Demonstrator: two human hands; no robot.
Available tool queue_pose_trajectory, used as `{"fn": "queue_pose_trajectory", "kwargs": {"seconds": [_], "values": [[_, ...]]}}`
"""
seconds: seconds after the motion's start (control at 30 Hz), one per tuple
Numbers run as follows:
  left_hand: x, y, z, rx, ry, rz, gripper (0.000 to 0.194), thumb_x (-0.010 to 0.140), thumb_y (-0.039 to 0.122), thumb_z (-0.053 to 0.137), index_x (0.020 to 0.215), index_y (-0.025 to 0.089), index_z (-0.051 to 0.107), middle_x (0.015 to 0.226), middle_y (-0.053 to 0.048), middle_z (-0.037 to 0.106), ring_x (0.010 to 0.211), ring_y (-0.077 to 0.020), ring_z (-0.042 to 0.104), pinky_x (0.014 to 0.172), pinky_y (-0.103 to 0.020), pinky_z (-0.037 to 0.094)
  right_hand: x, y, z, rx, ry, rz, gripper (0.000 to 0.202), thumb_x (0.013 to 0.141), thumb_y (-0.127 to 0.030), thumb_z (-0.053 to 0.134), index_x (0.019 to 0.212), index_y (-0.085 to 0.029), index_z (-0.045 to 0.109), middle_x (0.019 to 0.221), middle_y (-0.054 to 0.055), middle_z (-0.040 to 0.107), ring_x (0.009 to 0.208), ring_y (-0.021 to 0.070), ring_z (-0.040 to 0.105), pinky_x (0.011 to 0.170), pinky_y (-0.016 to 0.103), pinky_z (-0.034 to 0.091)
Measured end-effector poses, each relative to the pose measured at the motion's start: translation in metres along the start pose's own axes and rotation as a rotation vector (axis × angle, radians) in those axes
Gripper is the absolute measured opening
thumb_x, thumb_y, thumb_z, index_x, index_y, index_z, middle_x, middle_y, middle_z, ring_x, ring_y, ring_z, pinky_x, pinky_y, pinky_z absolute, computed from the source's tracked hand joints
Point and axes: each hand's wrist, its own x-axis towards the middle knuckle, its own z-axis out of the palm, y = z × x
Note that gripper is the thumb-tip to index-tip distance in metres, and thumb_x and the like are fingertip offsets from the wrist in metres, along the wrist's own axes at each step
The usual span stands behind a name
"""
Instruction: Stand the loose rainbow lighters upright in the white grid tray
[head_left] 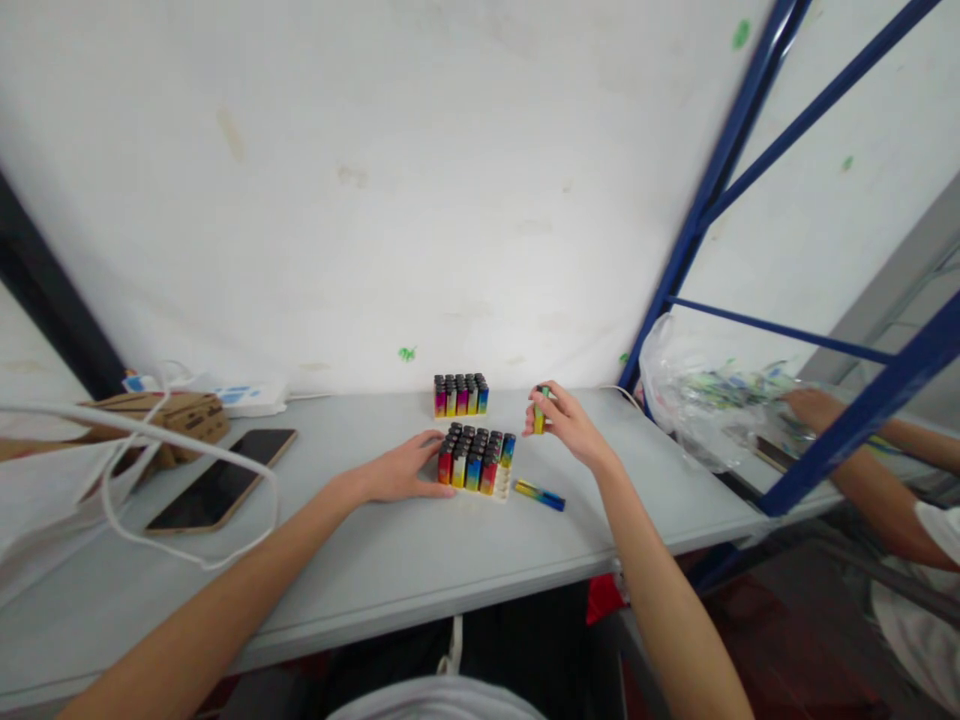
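Note:
My left hand [401, 467] is at the left side of the near white tray [501, 492]. Its thumb lies along the front and its fingers reach round the back, holding the tray. Rows of lighters [471, 465] with black tops and bright bodies stand upright in it, and several slots at its right front hold none. Raised to the right of the tray, my right hand [564, 418] is closed on a yellow-green lighter [540, 410], held upright. A loose blue and yellow lighter [540, 495] lies on the table just right of the tray.
Behind stands a second tray of upright lighters [460, 396] near the wall. A phone [223, 480], a white cable [274, 490] and a cardboard box [172, 420] are at left. At right, beyond a blue metal frame [679, 265], are a plastic bag [682, 400] and another person's arm [862, 470].

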Motion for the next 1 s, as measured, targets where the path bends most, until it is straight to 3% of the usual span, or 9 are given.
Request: {"fn": "queue_pose_trajectory", "kwargs": {"seconds": [0.17, 0.33, 0.5, 0.67, 1.0], "values": [[0.0, 0.0, 0.0, -0.015, 0.014, 0.013, 0.098, 0.087, 0.081, 0.076, 0.159, 0.018, 0.056, 0.17, -0.018, 0.049, 0.157, -0.0418, 0.047, 0.134, -0.05, 0.036, 0.011, 0.004, 0.021, -0.045, 0.159, -0.039, 0.054, 0.088, -0.078, 0.07, 0.093, -0.026, 0.059, 0.065, -0.009, 0.04, 0.054, 0.0114, 0.038, 0.046, 0.022, 0.035], [0.0, -0.001, 0.0, 0.001, 0.008, 0.023, 0.096, 0.088, 0.081, 0.075, 0.158, 0.017, 0.058, 0.168, -0.018, 0.051, 0.156, -0.0406, 0.048, 0.134, -0.047, 0.036, 0.014, 0.023, 0.033, -0.187, 0.371, -0.05, 0.058, 0.092, -0.077, 0.06, 0.07, -0.026, 0.047, 0.059, -0.006, 0.037, 0.055, 0.0128, 0.033, 0.048, 0.026, 0.027], [-0.001, 0.0, 0.0, 0.011, 0.007, 0.009, 0.098, 0.087, 0.083, 0.074, 0.158, 0.017, 0.057, 0.169, -0.018, 0.05, 0.156, -0.0412, 0.048, 0.134, -0.047, 0.037, 0.013, 0.037, 0.037, -0.331, 0.552, -0.089, 0.053, 0.09, -0.065, 0.056, 0.059, -0.028, 0.035, 0.056, -0.005, 0.034, 0.058, 0.0137, 0.032, 0.054, 0.03, 0.025], [-0.001, 0.001, 0.0, 0.023, 0.002, -0.004, 0.098, 0.088, 0.082, 0.073, 0.159, 0.017, 0.055, 0.17, -0.017, 0.049, 0.157, -0.0405, 0.047, 0.133, -0.046, 0.036, 0.018, 0.033, 0.03, -0.422, 0.583, -0.105, 0.049, 0.093, -0.064, 0.049, 0.062, -0.028, 0.038, 0.059, -0.003, 0.038, 0.061, 0.0158, 0.037, 0.058, 0.031, 0.029], [-0.002, 0.0, -0.001, -0.001, 0.019, 0.036, 0.094, 0.089, 0.081, 0.074, 0.157, 0.018, 0.058, 0.168, -0.017, 0.051, 0.155, -0.0409, 0.05, 0.133, -0.047, 0.037, 0.007, 0.03, 0.014, -0.603, 0.48, -0.07, 0.055, 0.097, -0.07, 0.044, 0.064, -0.027, 0.038, 0.06, -0.002, 0.043, 0.064, 0.0175, 0.043, 0.062, 0.032, 0.033]]}}
